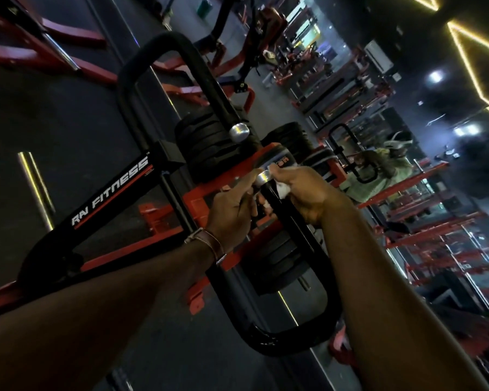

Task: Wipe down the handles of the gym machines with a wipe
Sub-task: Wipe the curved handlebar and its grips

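A dim gym hall tilts across the view, with rows of red frames (424, 238) blurring into the distance on the right and yellow strip lights (469, 60) cut off at the top edge. In front stands a black and red plate-loaded machine whose black arm with white "RAI FITNESS" lettering (110, 190) runs down to the lower left, its foot lost in shadow. Two black padded loop handles rise from it: the far loop handle (164, 49) ends in a chrome cap (239, 131), and the near loop handle (302, 266) curves out low behind the right forearm. The right hand (305, 193) has its fingers curled round the upper end of the near handle, pressing a crumpled white wipe (281, 190) against the black grip; only scraps of the wipe show between the fingers. The left hand (232, 210), with a brown leather strap (209, 244) at the wrist, reaches in with its fingers extended to the handle's chrome end (261, 177); whether they pinch it or only touch it cannot be made out. Black weight plates (206, 148) sit behind the hands, partly hidden
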`<action>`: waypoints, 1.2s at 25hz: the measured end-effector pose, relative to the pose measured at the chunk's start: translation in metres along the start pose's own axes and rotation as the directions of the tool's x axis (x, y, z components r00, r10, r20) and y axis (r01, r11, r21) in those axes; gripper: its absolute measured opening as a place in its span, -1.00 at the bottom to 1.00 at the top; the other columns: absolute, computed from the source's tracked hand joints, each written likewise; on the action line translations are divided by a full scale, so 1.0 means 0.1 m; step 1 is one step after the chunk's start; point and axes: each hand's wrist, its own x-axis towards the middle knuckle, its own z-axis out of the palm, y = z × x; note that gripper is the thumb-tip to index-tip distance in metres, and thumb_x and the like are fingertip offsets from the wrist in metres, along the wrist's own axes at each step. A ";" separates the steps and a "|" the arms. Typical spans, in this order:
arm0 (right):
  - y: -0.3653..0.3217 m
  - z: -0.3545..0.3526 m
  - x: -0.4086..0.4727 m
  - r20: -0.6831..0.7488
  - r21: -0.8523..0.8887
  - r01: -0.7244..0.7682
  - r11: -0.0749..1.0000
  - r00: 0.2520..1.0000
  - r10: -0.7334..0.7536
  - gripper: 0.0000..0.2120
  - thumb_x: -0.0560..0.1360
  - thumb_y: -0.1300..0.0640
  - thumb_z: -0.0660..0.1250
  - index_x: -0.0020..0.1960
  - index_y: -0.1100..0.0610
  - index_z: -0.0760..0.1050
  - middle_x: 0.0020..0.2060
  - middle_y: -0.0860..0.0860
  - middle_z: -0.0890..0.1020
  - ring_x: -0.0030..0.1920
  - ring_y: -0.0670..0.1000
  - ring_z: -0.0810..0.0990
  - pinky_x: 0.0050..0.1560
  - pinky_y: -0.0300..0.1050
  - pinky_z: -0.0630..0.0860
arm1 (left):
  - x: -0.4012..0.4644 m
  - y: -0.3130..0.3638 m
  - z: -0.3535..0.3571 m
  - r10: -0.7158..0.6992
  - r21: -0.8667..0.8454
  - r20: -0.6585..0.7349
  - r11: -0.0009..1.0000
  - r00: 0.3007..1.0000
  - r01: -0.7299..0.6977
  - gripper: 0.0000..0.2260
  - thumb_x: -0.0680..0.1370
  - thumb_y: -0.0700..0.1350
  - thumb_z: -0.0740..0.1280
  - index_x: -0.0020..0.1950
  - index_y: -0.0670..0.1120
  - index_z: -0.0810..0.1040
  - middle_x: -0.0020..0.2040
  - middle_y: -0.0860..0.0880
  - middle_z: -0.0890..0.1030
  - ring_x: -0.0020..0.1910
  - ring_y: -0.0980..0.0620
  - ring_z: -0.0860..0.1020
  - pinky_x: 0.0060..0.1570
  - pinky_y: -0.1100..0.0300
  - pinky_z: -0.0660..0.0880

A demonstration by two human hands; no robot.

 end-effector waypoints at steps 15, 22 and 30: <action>0.52 0.62 -0.29 -0.260 -0.965 -0.215 0.149 0.729 -0.633 -0.35 0.62 -0.09 0.00 0.57 0.25 0.01 0.38 0.23 0.40 0.25 0.15 0.55 0.13 0.07 0.57 | -0.04 0.05 -0.06 0.012 -0.035 0.033 0.999 0.999 -0.011 -0.60 0.69 -0.30 0.14 0.51 -0.06 0.40 -0.33 -0.09 0.59 -0.41 0.03 0.54 -0.33 0.29 0.49; 0.14 0.62 0.04 -0.070 -0.993 0.000 0.115 0.796 -0.602 -0.62 0.63 -0.02 0.17 0.36 0.17 0.35 0.20 0.12 0.45 0.10 0.05 0.51 -0.12 -0.09 0.41 | -0.05 0.02 -0.03 -0.032 -0.022 -0.041 0.999 0.999 0.031 -0.72 0.65 -0.10 0.18 0.37 -0.06 0.40 -0.30 0.04 0.59 -0.41 0.12 0.55 -0.41 0.17 0.45; -0.07 0.33 0.09 -0.033 -0.782 0.190 0.594 0.938 -0.344 -0.77 0.65 0.15 0.14 -0.05 0.20 0.52 -0.19 0.08 0.54 -0.15 0.06 0.54 -0.10 -0.04 0.41 | -0.05 0.08 -0.03 -0.055 0.072 0.116 0.996 0.992 0.047 -0.86 0.52 -0.15 0.44 -0.02 -0.14 0.51 -0.36 -0.03 0.59 -0.46 0.14 0.51 -0.41 0.37 0.39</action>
